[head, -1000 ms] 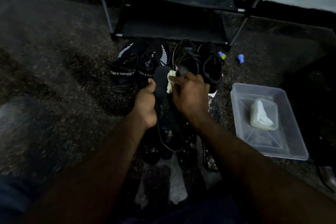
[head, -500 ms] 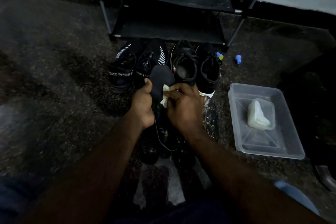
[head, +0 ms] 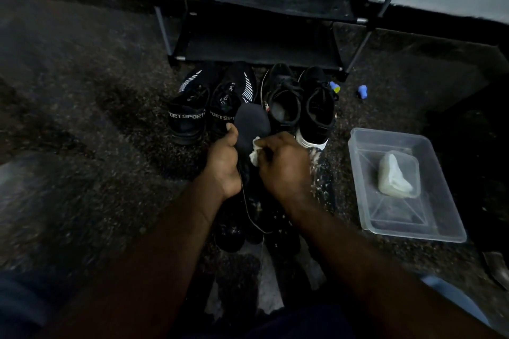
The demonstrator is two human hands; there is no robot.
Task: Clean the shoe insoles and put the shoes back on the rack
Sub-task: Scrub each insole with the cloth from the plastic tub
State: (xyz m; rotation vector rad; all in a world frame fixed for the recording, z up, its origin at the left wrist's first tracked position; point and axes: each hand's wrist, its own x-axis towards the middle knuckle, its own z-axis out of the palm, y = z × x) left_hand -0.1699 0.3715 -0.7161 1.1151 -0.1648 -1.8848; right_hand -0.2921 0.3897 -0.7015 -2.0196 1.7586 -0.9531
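Note:
My left hand (head: 223,164) grips a dark insole (head: 252,124) by its left edge, holding it lengthwise in front of me. My right hand (head: 285,165) pinches a small white cloth (head: 256,152) against the insole's middle. Several more insoles (head: 259,217) lie on the floor beneath my hands. Two black SPORT sneakers (head: 190,113) and two black lace-up shoes (head: 300,102) stand in a row before the black shoe rack (head: 256,8), whose shelves hold nothing.
A clear plastic tub (head: 446,226) with a pale wet lump (head: 395,177) in it sits on the floor to my right. Two small blue caps (head: 362,91) lie near the rack's right leg. The speckled dark floor stretches to the left.
My right hand has slid the cloth from the insole's far end back toward its middle. More of the insole's far end now shows.

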